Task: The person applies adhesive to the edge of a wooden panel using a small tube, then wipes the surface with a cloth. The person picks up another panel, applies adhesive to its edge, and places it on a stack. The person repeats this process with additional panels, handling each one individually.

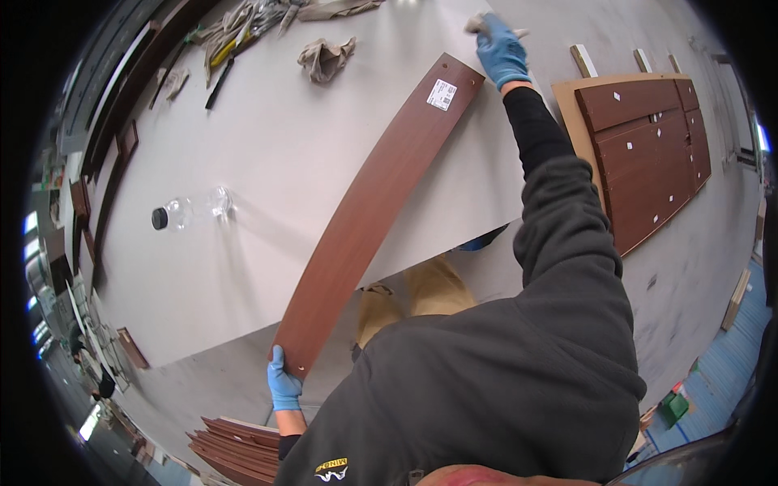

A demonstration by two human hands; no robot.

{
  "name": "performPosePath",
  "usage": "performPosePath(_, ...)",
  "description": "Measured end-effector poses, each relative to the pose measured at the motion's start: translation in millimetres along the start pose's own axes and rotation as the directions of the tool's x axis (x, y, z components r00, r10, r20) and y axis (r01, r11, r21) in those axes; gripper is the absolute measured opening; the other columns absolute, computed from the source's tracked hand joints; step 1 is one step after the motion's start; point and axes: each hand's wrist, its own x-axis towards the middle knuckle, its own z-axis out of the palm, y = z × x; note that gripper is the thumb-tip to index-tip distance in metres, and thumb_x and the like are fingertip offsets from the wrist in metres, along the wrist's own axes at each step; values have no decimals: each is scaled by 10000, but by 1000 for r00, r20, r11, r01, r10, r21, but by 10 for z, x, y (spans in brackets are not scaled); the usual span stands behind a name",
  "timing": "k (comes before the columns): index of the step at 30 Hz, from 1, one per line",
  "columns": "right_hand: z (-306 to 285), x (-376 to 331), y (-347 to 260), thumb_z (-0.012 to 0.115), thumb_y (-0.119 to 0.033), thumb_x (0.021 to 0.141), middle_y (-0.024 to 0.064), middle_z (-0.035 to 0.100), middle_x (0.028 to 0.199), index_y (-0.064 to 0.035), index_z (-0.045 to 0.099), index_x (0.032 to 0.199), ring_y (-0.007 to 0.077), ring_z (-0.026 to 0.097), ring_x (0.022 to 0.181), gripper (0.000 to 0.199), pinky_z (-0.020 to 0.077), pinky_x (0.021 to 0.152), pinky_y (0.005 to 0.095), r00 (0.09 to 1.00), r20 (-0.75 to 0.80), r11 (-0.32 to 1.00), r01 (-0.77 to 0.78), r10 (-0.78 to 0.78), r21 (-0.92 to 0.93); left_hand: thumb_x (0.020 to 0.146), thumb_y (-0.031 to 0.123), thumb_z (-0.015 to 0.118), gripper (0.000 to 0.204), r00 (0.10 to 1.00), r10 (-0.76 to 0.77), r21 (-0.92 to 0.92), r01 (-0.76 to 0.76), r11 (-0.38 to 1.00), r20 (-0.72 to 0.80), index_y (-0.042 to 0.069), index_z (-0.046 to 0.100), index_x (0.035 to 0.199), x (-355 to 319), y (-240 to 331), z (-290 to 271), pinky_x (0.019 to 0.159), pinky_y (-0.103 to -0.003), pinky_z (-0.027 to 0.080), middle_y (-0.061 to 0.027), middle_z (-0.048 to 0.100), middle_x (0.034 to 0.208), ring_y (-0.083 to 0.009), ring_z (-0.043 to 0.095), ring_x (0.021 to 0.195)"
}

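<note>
Steadying the overhanging board (366,211), presumably against tipping, my left fingers (278,356) curl round its end. My right fingers (494,36) clutch a rag (473,25).

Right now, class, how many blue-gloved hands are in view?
2: the left hand holds the near end of the brown board; the right hand holds a pale cloth beyond its far end.

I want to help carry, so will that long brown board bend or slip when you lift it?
The board probably stays stiff, since it looks like a solid plank. It might slip a little, as its face looks smooth. It could swing or tip awkwardly, being long and narrow, with the end in the left hand past the table's edge.
</note>
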Motion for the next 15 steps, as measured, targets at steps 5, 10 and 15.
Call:
performPosePath(5, 55, -299, -326, 627, -112, 932, 171, 691, 1171, -136, 647, 1208, 415, 660, 1079, 277, 539, 929, 459, 985, -124, 993, 120, -121, -18, 1030, 343, 658, 604, 990, -143, -94, 144, 985, 17, -10, 502, 1495, 39, -59, -42, 1131, -463, 467, -152, 585, 1480, -307, 589, 1328)
performPosePath(10, 482, -623, -522, 670, -233, 909, 141, 693, 1252, -139, 672, 1229, 352, 643, 1182, 334, 500, 1024, 446, 992, -20, 967, 117, -125, -226, 1039, 311, 648, 584, 987, -137, -231, 154, 961, 89, -9, 494, 1503, 52, -98, -40, 1124, -464, 476, -156, 578, 1491, -313, 583, 1340)
performPosePath(15, 607, -1616, -1619, 679, -209, 900, 181, 682, 1306, -68, 667, 1273, 367, 659, 1175, 399, 516, 1027, 454, 977, 114, 983, 181, -179, -7, 1021, 503, 617, 688, 971, -199, -234, 226, 946, 133, 24, 505, 1503, 34, 13, -39, 1171, -468, 415, -133, 541, 1537, -294, 513, 1415)
